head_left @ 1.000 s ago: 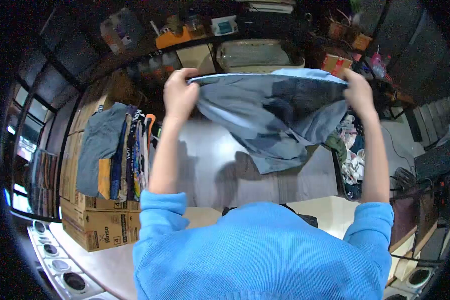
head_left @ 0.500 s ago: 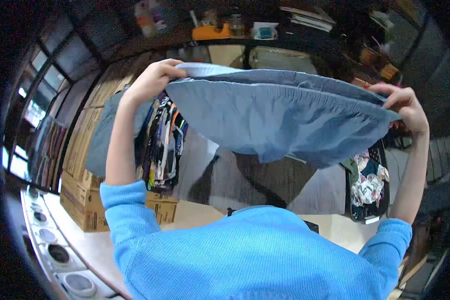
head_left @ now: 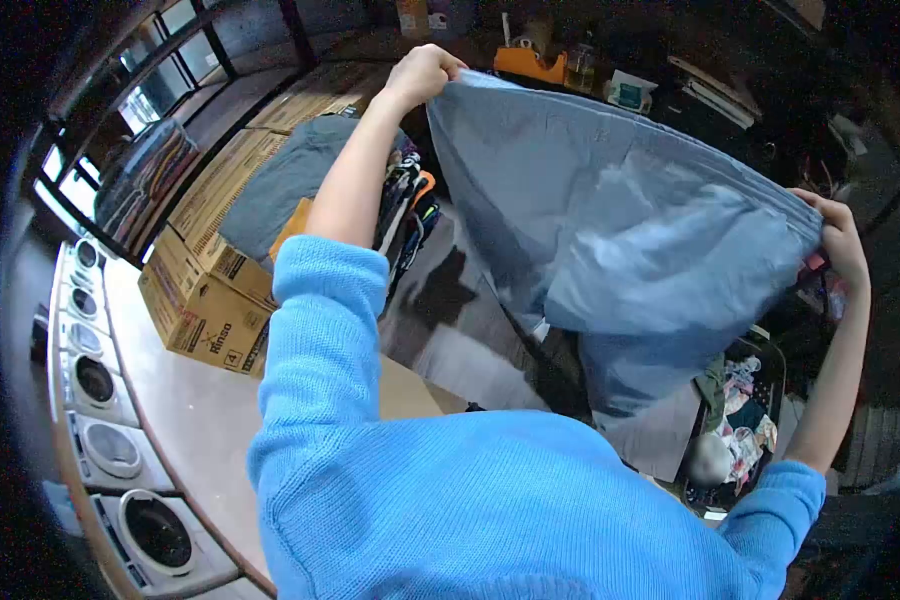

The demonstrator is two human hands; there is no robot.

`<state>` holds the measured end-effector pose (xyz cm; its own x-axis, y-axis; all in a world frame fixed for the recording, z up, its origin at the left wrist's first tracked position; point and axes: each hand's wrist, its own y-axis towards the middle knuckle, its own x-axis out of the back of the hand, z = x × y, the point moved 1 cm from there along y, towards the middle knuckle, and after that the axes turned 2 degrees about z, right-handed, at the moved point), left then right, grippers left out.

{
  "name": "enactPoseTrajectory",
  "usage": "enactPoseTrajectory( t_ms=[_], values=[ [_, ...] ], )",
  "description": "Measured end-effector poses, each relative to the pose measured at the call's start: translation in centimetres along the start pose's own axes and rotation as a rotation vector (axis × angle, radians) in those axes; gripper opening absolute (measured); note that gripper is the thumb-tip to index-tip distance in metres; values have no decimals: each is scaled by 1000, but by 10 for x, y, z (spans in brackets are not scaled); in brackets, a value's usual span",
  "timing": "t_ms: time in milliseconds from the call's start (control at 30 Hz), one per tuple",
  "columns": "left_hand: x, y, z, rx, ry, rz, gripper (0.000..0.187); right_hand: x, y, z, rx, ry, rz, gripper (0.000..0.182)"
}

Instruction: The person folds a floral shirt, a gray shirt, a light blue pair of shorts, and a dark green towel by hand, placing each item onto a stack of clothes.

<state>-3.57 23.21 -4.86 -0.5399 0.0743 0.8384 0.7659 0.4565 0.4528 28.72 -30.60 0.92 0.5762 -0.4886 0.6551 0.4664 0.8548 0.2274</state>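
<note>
The grey-blue cloth (head_left: 620,220) now hangs tilted above the counter (head_left: 450,350), its near side dropped lower than before. The left hand's fingers (head_left: 428,75) pinch one end, raised higher; the right hand's fingers (head_left: 838,225) grip the other, lower. The stacked clothes (head_left: 300,170) sit on the left.

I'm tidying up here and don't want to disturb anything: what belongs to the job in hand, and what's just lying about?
Belongs, it seems:
- gray-blue cloth, held up by left hand and right hand
- folded clothes
- crumpled clothes
- table

Apparently just about:
- Rinso carton
- orange object
- washing machines
</note>
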Motion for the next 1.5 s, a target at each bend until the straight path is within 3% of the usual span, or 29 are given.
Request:
enactPoseTrajectory(
  t_ms=[33, 67, 100, 167, 200, 233, 300, 333, 367, 433, 500, 567, 600, 633, 700, 767, 833, 900, 967, 1000, 1133, 1200, 1233, 1300, 1367, 1500],
  values=[
    [4, 0, -10, 106, 186, -41, 22, -4, 6, 3, -14, -216, -79, 47],
    [6, 2, -13, 68, 217, -144, 21, 14, 21, -22, 19, -356, -45, 50],
    [9, 9, -15, 25, 247, -246, 22, 6, 19, 13, -84, -436, -98, 38],
    [29, 11, -38, -55, 228, -384, 26, 8, 16, 33, 89, -749, -421, 30],
    [40, 12, -45, -106, 199, -513, 25, 15, 13, 39, 228, -894, -499, 37],
    [49, 12, -47, -158, 165, -638, 24, 25, 11, 41, 276, -935, -557, 30],
    [73, 6, -29, -238, -140, -692, 21, 27, -12, 50, 282, -763, -679, 22],
    [80, -8, -48, -350, -348, -706, 21, 18, -26, 52, 320, -500, -732, 13],
    [89, -34, -68, -458, -557, -717, 22, 14, -44, 48, 318, -484, -715, 11],
    [89, -74, -84, -449, -608, -663, 23, 5, -83, 40, 320, -448, -670, 9],
    [75, -128, -92, -287, -582, -527, 22, -8, -124, 19, 203, -423, -526, 7],
    [42, -173, -91, -53, -648, -303, 29, -32, -159, -5, 48, -279, -363, 7],
    [23, -189, -95, -138, -516, -191, 39, -50, -174, -11, -50, -279, -330, 9],
    [13, -205, -102, -161, -507, 80, 53, -68, -188, -18, -149, -278, -296, 12],
    [-26, -247, -111, -113, -471, 358, 49, -110, -216, -58, -296, -253, -302, 19],
    [-75, -290, -101, 61, -517, 555, 34, -155, -242, -86, -420, -380, -310, 23],
    [-116, -325, -91, 94, -544, 612, 29, -199, -269, -130, -515, -486, -377, 34],
    [-151, -356, -81, 254, -591, 594, 30, -238, -269, -129, -481, -319, -503, 40],
    [-169, -367, -85, 359, -538, 561, 31, -264, -306, -210, -434, -437, -443, 37],
    [-178, -370, -85, 336, -519, 527, 32, -270, -306, -219, -606, -299, -446, 28],
    [-193, -321, -100, -133, -424, 486, 26, -270, -255, -260, -455, 39, -609, 20],
    [-198, -273, -127, -329, -455, 474, 23, -264, -191, -237, -327, 362, -640, 15],
    [-194, -248, -146, -412, -484, 494, 22, -256, -156, -196, -353, 470, -519, 14],
    [-189, -207, -184, -612, -505, 341, 25, -252, -94, -129, -174, 393, -232, 16],
    [-164, -172, -221, -674, -626, 265, 25, -249, -58, -53, 76, 227, -64, 32],
    [-126, -137, -244, -656, -791, 196, 24, -231, -41, 27, 115, 470, -102, 53]
  ],
)
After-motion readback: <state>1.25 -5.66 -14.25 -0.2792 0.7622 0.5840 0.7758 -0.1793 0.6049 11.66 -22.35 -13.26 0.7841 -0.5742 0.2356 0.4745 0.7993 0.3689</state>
